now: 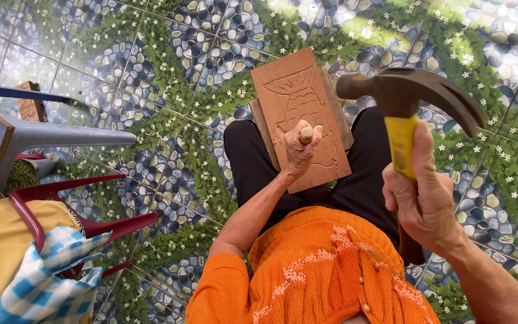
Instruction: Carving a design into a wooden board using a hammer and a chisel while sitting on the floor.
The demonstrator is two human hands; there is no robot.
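Observation:
A brown wooden panel (pixel 295 90) with a carved fish-like outline rests on my lap, over black trousers. My left hand (pixel 298 153) is shut on a chisel (pixel 306 134) whose wooden butt sticks up; its tip rests on the panel's lower middle. My right hand (pixel 424 198) is shut on the yellow handle of a claw hammer (pixel 412 93), raised well above and right of the chisel, its dark head level with the panel's upper right edge. I wear an orange knitted top.
The floor is tiled with a pebble-and-flower pattern (pixel 169 54). At left stand a grey stool leg (pixel 67 137), a red plastic chair (pixel 67 207) holding yellow cloth and a blue checked cloth (pixel 49 282), and a small wood block (pixel 30 108).

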